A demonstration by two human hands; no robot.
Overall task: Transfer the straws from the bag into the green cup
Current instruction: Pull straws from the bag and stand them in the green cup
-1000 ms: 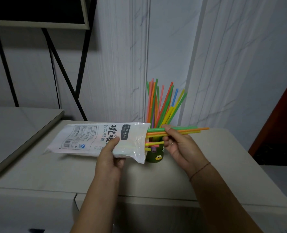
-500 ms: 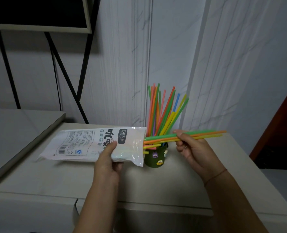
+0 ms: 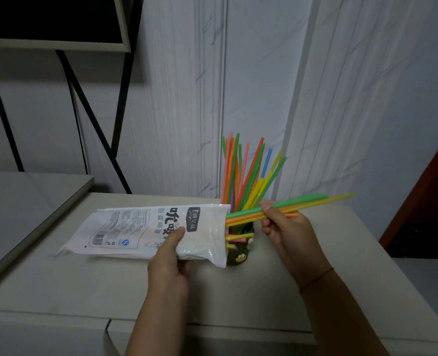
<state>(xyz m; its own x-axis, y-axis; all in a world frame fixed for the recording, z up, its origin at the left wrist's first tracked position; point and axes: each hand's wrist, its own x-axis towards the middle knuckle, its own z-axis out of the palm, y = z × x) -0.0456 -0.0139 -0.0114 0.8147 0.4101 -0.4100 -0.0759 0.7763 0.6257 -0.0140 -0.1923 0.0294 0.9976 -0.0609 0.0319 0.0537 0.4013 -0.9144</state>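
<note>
A white plastic straw bag (image 3: pixel 141 228) lies on its side above the counter, mouth to the right, with my left hand (image 3: pixel 173 255) gripping its lower edge near the mouth. My right hand (image 3: pixel 284 227) pinches a bunch of green, orange and yellow straws (image 3: pixel 305 202) that stick out of the bag's mouth and point right, slightly upward. Behind the bag's mouth stands the dark green cup (image 3: pixel 239 255), mostly hidden, with several coloured straws (image 3: pixel 243 173) upright in it. A few short straw ends (image 3: pixel 234 237) still show at the bag's mouth.
The pale counter (image 3: pixel 264 299) runs to a front edge near me and drops off at the right. A lower grey surface (image 3: pixel 20 206) lies to the left. Black metal frame legs (image 3: pixel 94 124) stand against the white wall behind.
My right hand has drawn the bunch of straws further right out of the bag. The left hand keeps hold of the bag, which shifted slightly left.
</note>
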